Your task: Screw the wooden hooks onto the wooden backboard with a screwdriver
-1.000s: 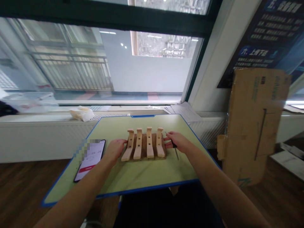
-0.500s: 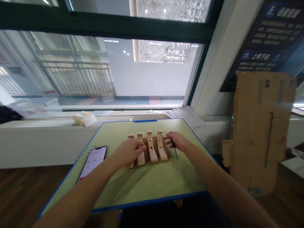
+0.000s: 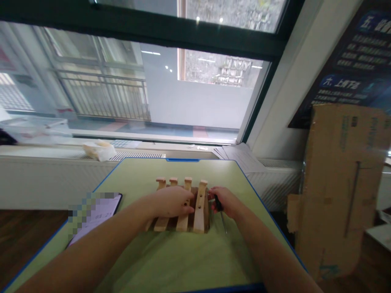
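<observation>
A wooden rack with several pale hook pieces on a darker base lies on the green table. My left hand rests on top of its hooks, fingers laid over them and curled. My right hand sits at the rack's right side, closed round a small black-handled screwdriver whose metal shaft points toward me along the table.
A phone lies on the table's left part. A crumpled white bag sits on the window sill behind. A large cardboard sheet leans at the right. The table's blue edge runs along left and right sides.
My left hand moved from the rack's left end onto the hooks. The rack now lies nearer to me. My right hand stayed beside it with the screwdriver.
</observation>
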The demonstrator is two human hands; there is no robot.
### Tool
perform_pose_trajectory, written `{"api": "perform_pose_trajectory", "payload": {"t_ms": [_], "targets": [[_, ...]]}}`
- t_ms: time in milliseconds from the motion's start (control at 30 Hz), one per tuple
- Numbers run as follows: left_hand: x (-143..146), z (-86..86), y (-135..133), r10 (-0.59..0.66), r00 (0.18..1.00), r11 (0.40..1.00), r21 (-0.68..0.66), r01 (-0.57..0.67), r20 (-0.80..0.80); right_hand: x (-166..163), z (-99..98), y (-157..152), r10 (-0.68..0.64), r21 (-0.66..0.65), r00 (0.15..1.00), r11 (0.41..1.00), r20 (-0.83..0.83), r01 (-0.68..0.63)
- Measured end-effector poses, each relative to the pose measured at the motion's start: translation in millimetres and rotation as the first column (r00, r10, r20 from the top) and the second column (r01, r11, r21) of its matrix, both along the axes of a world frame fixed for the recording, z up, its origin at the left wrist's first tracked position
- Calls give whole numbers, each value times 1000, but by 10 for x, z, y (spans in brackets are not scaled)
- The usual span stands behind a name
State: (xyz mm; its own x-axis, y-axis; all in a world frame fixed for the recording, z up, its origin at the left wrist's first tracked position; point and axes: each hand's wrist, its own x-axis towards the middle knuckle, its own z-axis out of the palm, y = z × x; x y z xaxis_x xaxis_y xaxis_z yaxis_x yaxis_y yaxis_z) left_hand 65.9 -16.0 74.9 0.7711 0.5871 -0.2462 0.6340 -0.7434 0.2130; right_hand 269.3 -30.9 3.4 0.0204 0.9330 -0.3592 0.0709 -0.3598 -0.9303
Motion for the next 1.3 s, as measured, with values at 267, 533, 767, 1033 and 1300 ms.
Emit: {"api": "perform_pose_trajectory", "payload": {"t_ms": [267, 533, 767, 1033, 1300], "targets": [[-46, -56, 6, -3, 999, 999, -49, 6, 50, 210, 194, -37, -88, 229, 889, 973, 450, -20], [-24, -41, -53, 32, 996, 998, 43, -36, 88, 306, 394, -177, -118, 465, 867, 874, 484, -140], [20, -57, -75, -23, 998, 999, 32, 21, 58, 140, 313, -233, 85, 454, 824, 800, 561, -392], [17, -102, -33, -40, 997, 999, 16, 39, 58, -13, 169, -173, 32, 430, 695, 766, 718, -479], [38, -97, -43, -38, 999, 999, 28, 37, 39, -74, 113, -158, -90, 497, 644, 719, 760, -486]]}}
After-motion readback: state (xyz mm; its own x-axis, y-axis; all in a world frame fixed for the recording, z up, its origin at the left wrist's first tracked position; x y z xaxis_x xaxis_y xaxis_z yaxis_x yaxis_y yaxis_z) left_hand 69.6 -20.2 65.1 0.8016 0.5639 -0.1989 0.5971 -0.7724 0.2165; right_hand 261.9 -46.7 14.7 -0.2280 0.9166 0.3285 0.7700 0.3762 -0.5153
